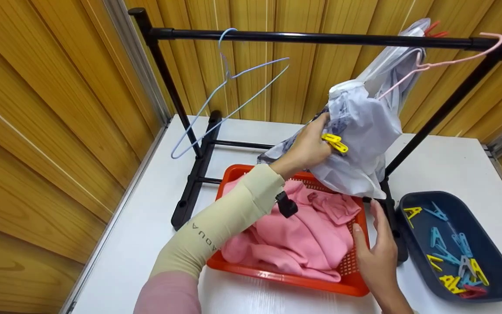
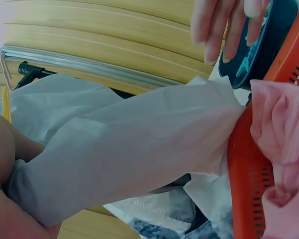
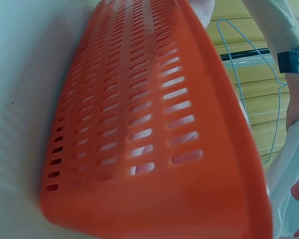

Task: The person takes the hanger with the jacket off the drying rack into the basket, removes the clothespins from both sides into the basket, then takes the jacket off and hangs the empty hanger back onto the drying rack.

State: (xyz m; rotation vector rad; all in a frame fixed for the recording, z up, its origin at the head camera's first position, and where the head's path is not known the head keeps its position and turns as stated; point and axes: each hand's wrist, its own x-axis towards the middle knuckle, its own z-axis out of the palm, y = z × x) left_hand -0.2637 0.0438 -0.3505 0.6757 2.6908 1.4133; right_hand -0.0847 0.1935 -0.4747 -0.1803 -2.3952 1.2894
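white thin cloth, partly printed in grey-blue: one garment point(image 1: 362, 126), hung at the right end of a black rack point(image 1: 277, 37) that stands on a white counter point(image 1: 124, 261). its upper part lies by a pink hanger point(image 1: 449, 63), with a red clip point(image 1: 440, 34) close to the rail; its lower edge hangs over the far right corner of an orange-red basket point(image 1: 286, 279). contact with the rim there: unclear.

left grip point(image 1: 310, 144), bare, reaching across from the left: grasping the garment, fingers curled into the cloth. a yellow clip point(image 1: 338, 144) shows right beside those fingers; cannot tell whether it is held or fastened. cream sleeve point(image 1: 216, 218) on that arm, pink above it; small black device point(image 1: 286, 204) at the wrist.

right grip point(image 1: 377, 257): released, holding nothing, fingers extended and thumb apart, by the basket's right edge, below the garment's hem. touch with the rim cannot be told.

basket: slotted sides, filled with pink clothing point(image 1: 294, 235), a ribbed part toward its far right corner.

at the counter's right edge, a dark blue tray point(image 1: 469, 218). loose clips point(image 1: 437, 237) in it, yellow, blue, grey and red, mostly toward its near end.

at the rail's left end, a bare light-blue hanger point(image 1: 228, 76). wood-look panels point(image 1: 312, 74) behind the counter's far edge.
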